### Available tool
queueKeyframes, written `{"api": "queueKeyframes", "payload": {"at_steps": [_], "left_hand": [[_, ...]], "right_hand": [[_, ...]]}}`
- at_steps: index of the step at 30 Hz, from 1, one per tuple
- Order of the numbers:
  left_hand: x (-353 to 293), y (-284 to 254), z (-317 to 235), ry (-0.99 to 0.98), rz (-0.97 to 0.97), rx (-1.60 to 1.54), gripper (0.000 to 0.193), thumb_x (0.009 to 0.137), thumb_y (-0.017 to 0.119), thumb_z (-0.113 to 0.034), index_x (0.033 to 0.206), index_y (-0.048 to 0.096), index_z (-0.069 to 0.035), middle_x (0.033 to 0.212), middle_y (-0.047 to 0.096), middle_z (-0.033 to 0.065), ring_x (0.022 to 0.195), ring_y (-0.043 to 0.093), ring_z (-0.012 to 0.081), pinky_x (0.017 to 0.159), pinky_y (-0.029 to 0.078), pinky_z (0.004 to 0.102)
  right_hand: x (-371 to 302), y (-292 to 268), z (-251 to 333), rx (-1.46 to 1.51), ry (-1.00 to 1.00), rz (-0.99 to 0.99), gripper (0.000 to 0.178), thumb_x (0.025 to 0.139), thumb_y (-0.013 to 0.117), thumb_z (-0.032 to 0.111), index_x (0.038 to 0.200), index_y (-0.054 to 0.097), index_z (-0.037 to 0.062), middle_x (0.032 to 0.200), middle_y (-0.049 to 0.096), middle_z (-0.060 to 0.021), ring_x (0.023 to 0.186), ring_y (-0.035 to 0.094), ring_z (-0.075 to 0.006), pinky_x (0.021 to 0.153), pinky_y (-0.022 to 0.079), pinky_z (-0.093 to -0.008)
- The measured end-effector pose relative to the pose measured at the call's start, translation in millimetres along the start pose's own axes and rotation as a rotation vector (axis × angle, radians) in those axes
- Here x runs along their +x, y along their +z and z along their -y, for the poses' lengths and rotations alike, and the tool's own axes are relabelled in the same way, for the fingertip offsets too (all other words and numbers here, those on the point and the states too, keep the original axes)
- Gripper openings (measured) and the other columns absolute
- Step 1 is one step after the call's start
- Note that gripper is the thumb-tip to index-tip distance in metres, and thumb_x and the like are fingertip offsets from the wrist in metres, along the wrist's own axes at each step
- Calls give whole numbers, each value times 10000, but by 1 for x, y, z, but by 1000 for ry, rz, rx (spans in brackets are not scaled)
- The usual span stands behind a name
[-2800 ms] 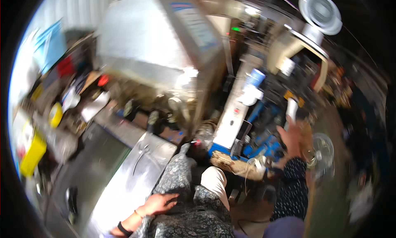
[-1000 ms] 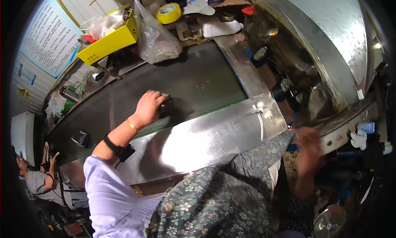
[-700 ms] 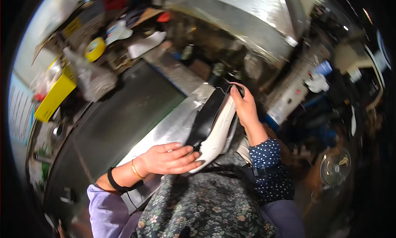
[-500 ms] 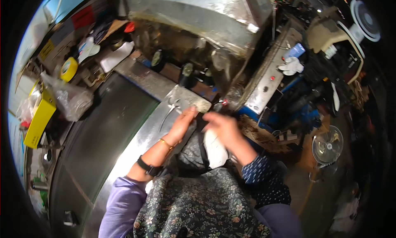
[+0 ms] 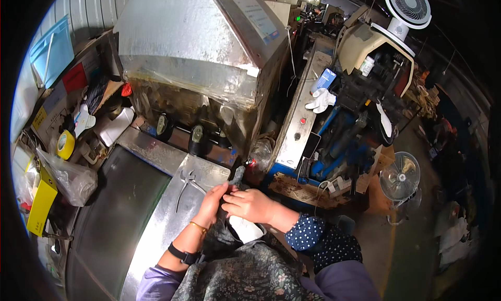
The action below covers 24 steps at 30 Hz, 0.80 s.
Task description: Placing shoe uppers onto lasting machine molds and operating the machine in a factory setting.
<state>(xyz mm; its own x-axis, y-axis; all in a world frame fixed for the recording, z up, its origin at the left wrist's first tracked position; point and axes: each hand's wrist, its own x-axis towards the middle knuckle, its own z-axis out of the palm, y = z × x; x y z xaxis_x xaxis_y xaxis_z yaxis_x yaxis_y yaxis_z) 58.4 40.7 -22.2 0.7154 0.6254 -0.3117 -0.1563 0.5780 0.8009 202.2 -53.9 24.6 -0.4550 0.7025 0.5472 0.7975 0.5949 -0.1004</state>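
My left hand (image 5: 211, 204) and my right hand (image 5: 250, 206) are close together above my lap, in front of the metal ledge. Both have their fingers bent around a dark grey, soft-looking piece (image 5: 239, 176), whose narrow end sticks up beyond the fingertips. Its exact kind is not clear, and the gripped part is mostly hidden. Below my right hand shows a smooth white rounded part (image 5: 245, 230) with a dark border. Pliers (image 5: 188, 182) with spread handles lie on the metal ledge (image 5: 167, 212), left of my hands.
On the left runs a dark conveyor belt (image 5: 117, 207). Dark shoe-shaped pieces (image 5: 197, 138) stand before a metal hood (image 5: 177, 34). To the right are a machine bench (image 5: 297, 118) with a white glove (image 5: 320, 100), and a fan (image 5: 400, 176). A yellow box (image 5: 42, 204) stands far left.
My view has tilted up, showing more of the hood and bench. The right hand has come in against the left, its fingers closing on the dark grey piece.
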Motion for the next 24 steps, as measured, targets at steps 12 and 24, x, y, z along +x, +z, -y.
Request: {"api": "queueKeyframes", "payload": {"at_steps": [12, 24], "left_hand": [[-13, 25, 28, 547, -41, 356, 299, 980, 491, -221, 1128, 605, 13, 1127, 621, 120, 1035, 584, 221, 951, 452, 359], [-1, -14, 7, 69, 17, 386, 494, 834, 718, -90, 1285, 519, -67, 1128, 603, 45, 1041, 569, 138, 912, 465, 278]], "right_hand": [[-46, -1, -6, 481, 493, -144, 282, 800, 742, 149, 1052, 678, 40, 1088, 682, -93, 1016, 651, -248, 873, 525, -324], [-111, 55, 10, 1068, 1233, -183, 283, 967, 595, 268, 926, 661, -4, 821, 660, -14, 713, 580, -60, 628, 471, -228]]}}
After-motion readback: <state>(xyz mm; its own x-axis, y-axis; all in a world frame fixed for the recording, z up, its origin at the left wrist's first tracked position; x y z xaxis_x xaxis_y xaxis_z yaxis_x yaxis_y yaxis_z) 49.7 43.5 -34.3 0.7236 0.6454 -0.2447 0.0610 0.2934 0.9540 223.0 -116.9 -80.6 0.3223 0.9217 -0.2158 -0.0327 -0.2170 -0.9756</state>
